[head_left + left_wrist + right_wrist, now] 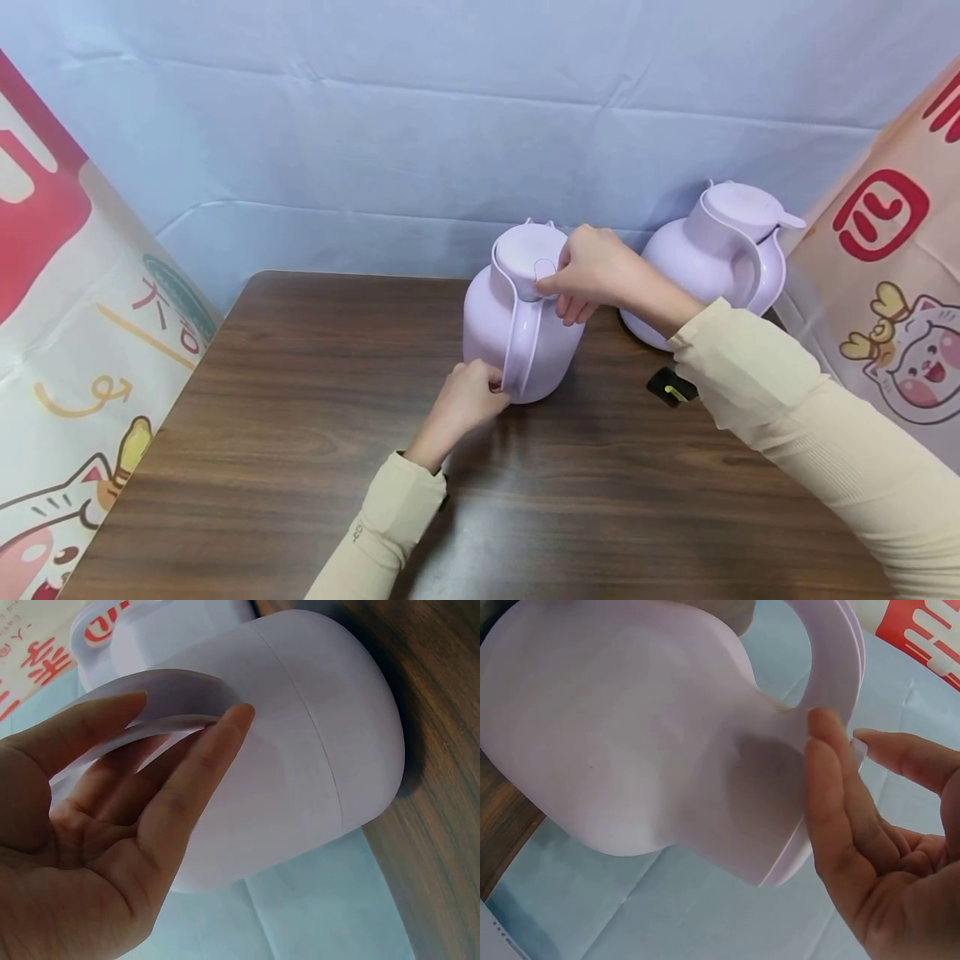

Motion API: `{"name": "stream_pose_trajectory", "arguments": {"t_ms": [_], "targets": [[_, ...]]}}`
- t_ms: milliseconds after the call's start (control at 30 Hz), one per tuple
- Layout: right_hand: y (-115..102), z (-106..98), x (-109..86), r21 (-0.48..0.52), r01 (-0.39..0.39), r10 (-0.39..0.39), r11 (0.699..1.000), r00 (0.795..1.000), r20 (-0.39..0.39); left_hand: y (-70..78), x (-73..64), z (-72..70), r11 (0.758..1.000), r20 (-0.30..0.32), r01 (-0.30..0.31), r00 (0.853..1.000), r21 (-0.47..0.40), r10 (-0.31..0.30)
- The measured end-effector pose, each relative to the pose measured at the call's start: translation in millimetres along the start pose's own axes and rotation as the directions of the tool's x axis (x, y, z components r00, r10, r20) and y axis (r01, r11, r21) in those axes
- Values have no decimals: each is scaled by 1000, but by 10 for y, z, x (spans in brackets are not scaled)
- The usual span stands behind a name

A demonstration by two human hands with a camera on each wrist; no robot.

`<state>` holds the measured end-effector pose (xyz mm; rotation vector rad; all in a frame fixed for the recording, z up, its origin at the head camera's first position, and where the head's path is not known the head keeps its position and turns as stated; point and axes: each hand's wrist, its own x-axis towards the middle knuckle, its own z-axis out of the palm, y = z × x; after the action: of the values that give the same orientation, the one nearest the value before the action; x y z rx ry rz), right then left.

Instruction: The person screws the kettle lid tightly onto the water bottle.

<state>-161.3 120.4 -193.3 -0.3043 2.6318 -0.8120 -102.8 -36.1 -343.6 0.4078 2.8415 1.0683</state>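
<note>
A pale lilac thermos jug (483, 321) stands upright on the wooden table, its handle (522, 350) facing me. My left hand (467, 396) holds the lower part of that handle; in the left wrist view its fingers pass through the loop, with the thumb on the other side. Up at the lid (521, 246), my right hand (596, 271) pinches the small lid tab (859, 751) between thumb and fingers. The lid sits on the jug's mouth. From the right wrist view, the fingers are right beside the rim, under the tab.
A second lilac jug (678, 258) stands at the back right, near the right arm. A small black item with a yellow-green mark (670, 386) lies on the table (322, 367) in front of it. Pale blue cloth (375, 167) hangs behind, printed panels at both sides.
</note>
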Motion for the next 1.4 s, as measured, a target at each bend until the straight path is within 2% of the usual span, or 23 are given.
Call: {"name": "stream_pose_trajectory", "arguments": {"t_ms": [167,467,700,1067,1300,1400], "targets": [[35,31,-29,23,16,-16,1000,1000,-1,-4,-17,-1,1000,8,2,1000,26,-2],[121,43,-67,1,69,-69,998,998,-11,-34,-51,-31,999,36,-24,999,38,23],[240,71,-103,-19,125,-126,992,992,-17,-88,-79,-22,998,24,-46,999,42,45],[598,266,-105,-26,122,-124,992,989,-81,-50,-86,29,998,-36,-56,998,19,56],[821,482,-82,-123,105,-129,987,971,-202,-17,-64,46,999,-33,-38,999,15,38],[875,560,-77,-136,77,-105,988,970,-220,-3,-56,50,999,-35,-37,999,15,37]]}}
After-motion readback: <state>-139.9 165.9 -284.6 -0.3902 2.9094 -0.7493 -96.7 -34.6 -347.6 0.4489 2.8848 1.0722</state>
